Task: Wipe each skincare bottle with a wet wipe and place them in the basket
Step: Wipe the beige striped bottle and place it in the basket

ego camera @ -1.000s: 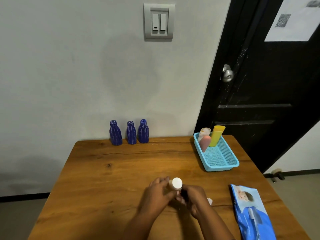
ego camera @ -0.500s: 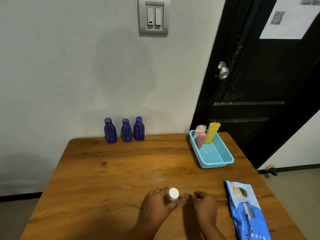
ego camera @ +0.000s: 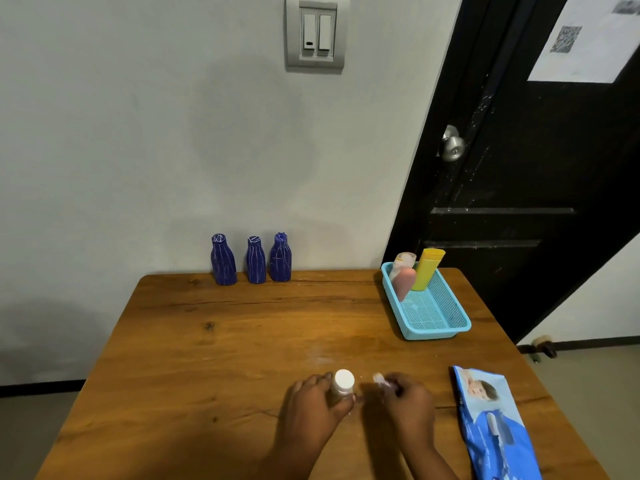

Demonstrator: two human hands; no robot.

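My left hand (ego camera: 313, 407) grips a small brown bottle with a white cap (ego camera: 343, 384), upright near the table's front edge. Just to its right, my right hand (ego camera: 408, 403) pinches a crumpled white wet wipe (ego camera: 380, 380), a small gap away from the bottle. A light blue mesh basket (ego camera: 440, 318) stands at the back right of the table. Inside it lean a pink tube (ego camera: 404, 282), a yellow tube (ego camera: 427, 268) and a pale tube (ego camera: 401, 261).
A blue wet-wipe pack (ego camera: 495, 424) lies flat at the front right. Three dark blue bottles (ego camera: 254, 259) stand in a row against the wall at the back of the wooden table (ego camera: 225, 341). A black door (ego camera: 536, 168) is behind the basket.
My hands have come apart: the wipe was against the bottle, now the right hand holds it beside the bottle. The bottle has come down lower, near the table.
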